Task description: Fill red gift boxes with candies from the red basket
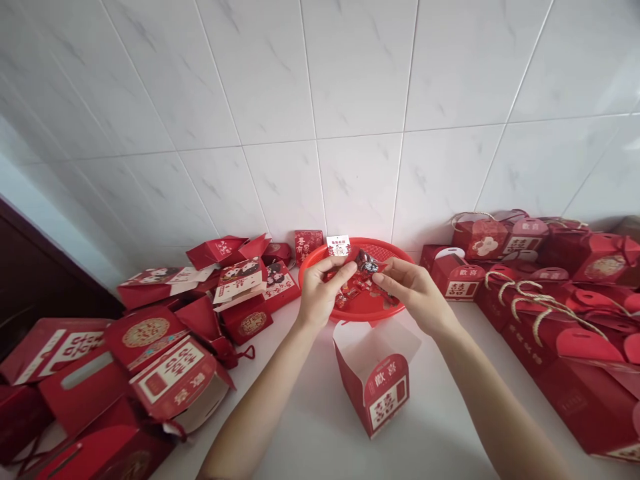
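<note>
My forearms (270,393) flank an open double-happiness box (388,401), left hand (320,288) and right hand (417,293) closely pinching a glossy packet (369,263), seemingly needing steadiness.

Packet (369,263): small, glossy wrap, dark/wht print w/ red areas; held btwn L hand (320,290) & R hand (417,293), above basket; contents n/a (too small to read). Carton (387,393): red paperboard, wht int., top open; stands upright on bench, angled w/ one lower corner twd viewer. Front panel: rounded top edge, wht chars, pale label below w/ blk double-char motif & red block. Pale flap extends out at RH side. Basket (394,252): red, shallow, round-type rim, perf. wall; sits directly behind carton, near wall; contains small wrapped pcs, mostly red, loose.
</note>
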Action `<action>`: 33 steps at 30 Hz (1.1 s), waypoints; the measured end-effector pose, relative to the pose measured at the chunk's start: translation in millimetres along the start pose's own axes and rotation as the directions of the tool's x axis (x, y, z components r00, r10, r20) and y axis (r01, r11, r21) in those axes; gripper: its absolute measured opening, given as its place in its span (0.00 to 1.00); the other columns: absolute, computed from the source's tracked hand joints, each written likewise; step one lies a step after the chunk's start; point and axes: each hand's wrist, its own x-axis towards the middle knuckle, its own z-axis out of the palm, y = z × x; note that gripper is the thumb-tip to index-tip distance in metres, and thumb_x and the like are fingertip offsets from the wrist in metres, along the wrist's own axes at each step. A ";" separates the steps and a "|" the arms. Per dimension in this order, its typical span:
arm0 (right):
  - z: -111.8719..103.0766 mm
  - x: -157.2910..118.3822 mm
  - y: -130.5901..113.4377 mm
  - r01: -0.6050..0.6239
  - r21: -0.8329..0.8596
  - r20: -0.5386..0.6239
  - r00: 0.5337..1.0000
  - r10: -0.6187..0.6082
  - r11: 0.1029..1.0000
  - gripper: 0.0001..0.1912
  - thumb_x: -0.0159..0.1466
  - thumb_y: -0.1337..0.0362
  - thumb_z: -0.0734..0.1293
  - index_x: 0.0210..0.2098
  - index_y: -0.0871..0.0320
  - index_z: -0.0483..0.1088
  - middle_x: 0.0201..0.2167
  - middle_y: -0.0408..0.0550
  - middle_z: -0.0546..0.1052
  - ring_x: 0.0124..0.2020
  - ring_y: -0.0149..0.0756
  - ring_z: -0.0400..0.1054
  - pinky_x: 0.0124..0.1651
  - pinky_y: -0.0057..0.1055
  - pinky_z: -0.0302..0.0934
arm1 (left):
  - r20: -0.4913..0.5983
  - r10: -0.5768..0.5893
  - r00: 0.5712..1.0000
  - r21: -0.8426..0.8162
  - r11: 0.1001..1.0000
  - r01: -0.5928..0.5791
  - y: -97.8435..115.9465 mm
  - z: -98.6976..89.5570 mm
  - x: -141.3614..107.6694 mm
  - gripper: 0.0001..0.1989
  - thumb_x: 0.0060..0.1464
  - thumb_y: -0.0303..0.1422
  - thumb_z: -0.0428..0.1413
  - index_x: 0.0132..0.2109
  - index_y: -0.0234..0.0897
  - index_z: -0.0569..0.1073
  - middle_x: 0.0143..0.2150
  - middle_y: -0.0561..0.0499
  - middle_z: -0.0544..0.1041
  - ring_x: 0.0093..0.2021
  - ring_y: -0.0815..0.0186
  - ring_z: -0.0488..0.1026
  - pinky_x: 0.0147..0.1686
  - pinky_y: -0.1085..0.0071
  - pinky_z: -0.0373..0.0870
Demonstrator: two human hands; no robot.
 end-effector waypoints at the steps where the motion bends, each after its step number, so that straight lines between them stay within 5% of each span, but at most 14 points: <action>1: 0.0 -0.5 -0.5 0.012 -0.021 -0.002 1.000 -0.012 1.000 0.20 0.60 0.48 0.73 0.28 0.57 0.68 0.23 0.40 0.68 0.24 0.28 0.57 0.28 0.29 0.53 | 0.003 0.020 1.000 0.027 0.999 -0.020 1.7 -0.1 -0.8 0.09 0.48 0.39 0.68 0.33 0.38 0.82 0.27 0.54 0.75 0.27 0.71 0.67 0.30 0.74 0.65; 4: -2.4 -1.7 -1.5 0.009 -0.015 0.048 0.999 -0.008 1.000 0.19 0.61 0.48 0.72 0.28 0.57 0.67 0.24 0.40 0.67 0.24 0.28 0.56 0.28 0.29 0.52 | 0.026 0.055 0.998 0.043 0.997 -0.057 7.8 -0.6 -2.9 0.09 0.48 0.39 0.68 0.33 0.38 0.83 0.29 0.52 0.77 0.30 0.68 0.70 0.34 0.72 0.68; 8: -6.1 -2.8 -3.1 -0.029 0.062 0.151 0.988 0.019 0.998 0.18 0.61 0.50 0.73 0.29 0.57 0.68 0.24 0.40 0.66 0.24 0.27 0.56 0.28 0.28 0.51 | 0.057 -0.061 0.997 -0.107 0.992 0.067 14.3 1.0 -3.9 0.10 0.42 0.38 0.71 0.28 0.37 0.81 0.19 0.57 0.66 0.23 0.73 0.62 0.26 0.73 0.63; 13: -4.9 -3.3 -4.1 0.000 0.023 0.127 0.992 -0.003 1.000 0.18 0.62 0.50 0.72 0.29 0.57 0.68 0.24 0.40 0.67 0.24 0.27 0.57 0.28 0.28 0.52 | 0.039 -0.112 0.993 -0.189 0.975 0.117 13.4 3.1 -2.6 0.11 0.39 0.38 0.72 0.29 0.37 0.81 0.21 0.57 0.66 0.22 0.75 0.60 0.24 0.75 0.60; 24: -7.2 -2.1 -5.5 0.002 -0.127 0.159 0.987 0.018 0.992 0.18 0.62 0.49 0.72 0.32 0.58 0.69 0.25 0.41 0.69 0.25 0.29 0.60 0.28 0.28 0.56 | 0.056 0.029 0.998 0.184 0.982 -0.039 16.0 -3.1 -3.4 0.11 0.51 0.42 0.66 0.31 0.39 0.83 0.26 0.53 0.74 0.26 0.69 0.67 0.26 0.72 0.66; 27: -6.7 -2.7 -6.6 0.039 -0.121 0.125 0.992 -0.024 0.992 0.16 0.63 0.51 0.71 0.36 0.58 0.71 0.26 0.42 0.72 0.27 0.30 0.62 0.28 0.28 0.57 | 0.114 0.082 0.990 0.210 0.972 -0.104 17.8 -4.1 -3.9 0.10 0.52 0.40 0.65 0.29 0.39 0.82 0.28 0.52 0.76 0.30 0.67 0.70 0.31 0.71 0.69; 33: -4.5 -4.0 -9.4 0.151 -0.256 0.104 0.986 -0.128 0.955 0.18 0.65 0.52 0.69 0.27 0.58 0.68 0.23 0.40 0.66 0.24 0.28 0.55 0.27 0.28 0.50 | 0.182 0.025 0.983 0.202 0.977 -0.062 22.8 -7.3 -4.1 0.12 0.53 0.43 0.65 0.34 0.39 0.83 0.30 0.51 0.79 0.31 0.65 0.72 0.32 0.70 0.69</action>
